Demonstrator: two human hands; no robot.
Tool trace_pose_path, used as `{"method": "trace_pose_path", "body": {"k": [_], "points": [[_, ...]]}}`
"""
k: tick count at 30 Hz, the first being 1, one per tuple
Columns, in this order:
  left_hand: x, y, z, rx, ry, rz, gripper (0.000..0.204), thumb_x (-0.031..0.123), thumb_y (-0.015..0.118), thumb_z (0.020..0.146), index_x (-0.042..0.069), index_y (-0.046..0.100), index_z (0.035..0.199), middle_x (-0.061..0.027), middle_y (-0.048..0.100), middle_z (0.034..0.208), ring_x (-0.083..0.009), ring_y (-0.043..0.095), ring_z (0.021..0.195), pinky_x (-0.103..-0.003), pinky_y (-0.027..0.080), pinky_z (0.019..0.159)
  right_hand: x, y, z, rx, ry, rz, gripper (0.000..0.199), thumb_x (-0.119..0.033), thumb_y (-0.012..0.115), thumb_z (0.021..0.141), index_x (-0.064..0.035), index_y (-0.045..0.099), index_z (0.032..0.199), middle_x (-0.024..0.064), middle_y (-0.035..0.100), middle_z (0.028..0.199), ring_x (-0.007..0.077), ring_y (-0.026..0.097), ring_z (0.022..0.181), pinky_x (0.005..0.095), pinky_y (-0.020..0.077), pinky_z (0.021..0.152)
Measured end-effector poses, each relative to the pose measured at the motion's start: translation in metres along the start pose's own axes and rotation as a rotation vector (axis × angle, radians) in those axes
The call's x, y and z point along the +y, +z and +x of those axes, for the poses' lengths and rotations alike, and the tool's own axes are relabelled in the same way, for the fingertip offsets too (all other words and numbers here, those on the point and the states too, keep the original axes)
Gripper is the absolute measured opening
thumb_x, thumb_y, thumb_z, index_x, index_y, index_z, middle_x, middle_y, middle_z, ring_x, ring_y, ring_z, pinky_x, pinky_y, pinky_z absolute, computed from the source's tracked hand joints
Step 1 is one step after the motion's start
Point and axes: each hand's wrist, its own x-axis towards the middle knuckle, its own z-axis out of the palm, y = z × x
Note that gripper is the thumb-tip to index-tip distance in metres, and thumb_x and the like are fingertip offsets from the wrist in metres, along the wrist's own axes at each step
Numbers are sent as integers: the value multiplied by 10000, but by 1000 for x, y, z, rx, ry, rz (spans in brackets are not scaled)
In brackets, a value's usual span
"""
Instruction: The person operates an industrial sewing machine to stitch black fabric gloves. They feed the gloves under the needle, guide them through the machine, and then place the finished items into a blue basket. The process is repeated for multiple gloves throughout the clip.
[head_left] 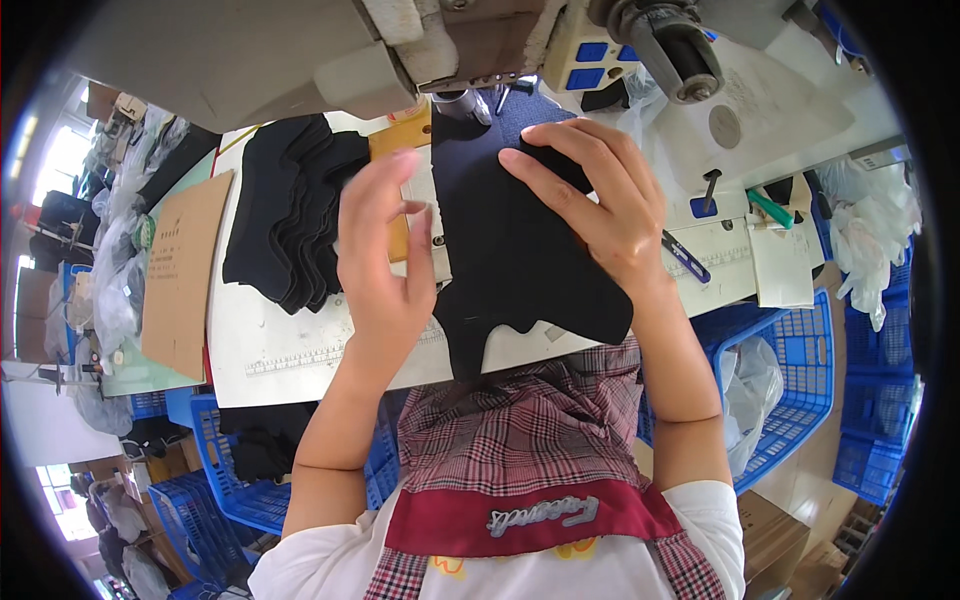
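A black cut fabric piece [500, 250] lies under the sewing machine's needle area [492, 105], its near end hanging over the table's front edge. My right hand [610, 195] rests its thumb and fingertips on the fabric's upper right part, thumb and fingers apart. Slightly smeared by motion, my left hand [385, 240] is raised just left of the fabric, its fingers curved and spread from the thumb with nothing between them. A layered stack of black fabric pieces [290, 210] lies to the left of that hand.
The sewing machine head [300, 60] spans the top. A dark-handled cutting tool [686, 257] lies right of my right wrist. Brown cardboard [185, 280] leans at the table's left. Blue baskets [790, 350] stand on both sides below the white tabletop [290, 370].
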Motion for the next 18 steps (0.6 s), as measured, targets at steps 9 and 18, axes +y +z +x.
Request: {"method": "trace_pose_path", "body": {"k": [9,18], "points": [[2,6,5,-123,307,163,332,-99,535,847,-60,691,1138,-169,664,1224,-340,603,1216,-413,451,1064,-1,-25,5,-91,151,194,451,-135,696,582,-70,744,1025,80,677,1083,286,639,996,378,534,824],[-12,15,11,-73,341,155,449,-129,559,759,-43,674,1185,-188,640,1237,-385,602,1197,-444,473,1027,-23,-43,7,-258,146,88,512,-50,676,603,-70,714,1113,91,638,1167,292,611,1056,398,501,853]]}}
